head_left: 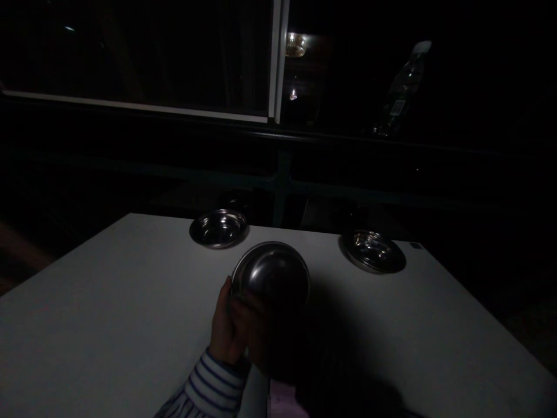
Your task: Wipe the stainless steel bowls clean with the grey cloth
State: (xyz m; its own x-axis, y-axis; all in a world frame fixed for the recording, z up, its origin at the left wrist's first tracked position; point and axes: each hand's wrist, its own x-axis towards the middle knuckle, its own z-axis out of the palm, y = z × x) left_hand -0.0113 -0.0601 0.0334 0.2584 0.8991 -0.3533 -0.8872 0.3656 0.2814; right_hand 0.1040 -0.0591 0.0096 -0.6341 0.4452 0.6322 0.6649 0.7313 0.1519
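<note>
The left hand (228, 328) grasps the tilted steel bowl (272, 276) by its near rim, the best hold on what is probably light, stiff, slick metal; I cannot make out the right hand.

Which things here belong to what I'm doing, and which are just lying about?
In use: left hand, gripping the tilted steel bowl above the white table.
Lying about: left bowl and right bowl at the table's far edge; plastic bottle on the dark ledge behind.
</note>
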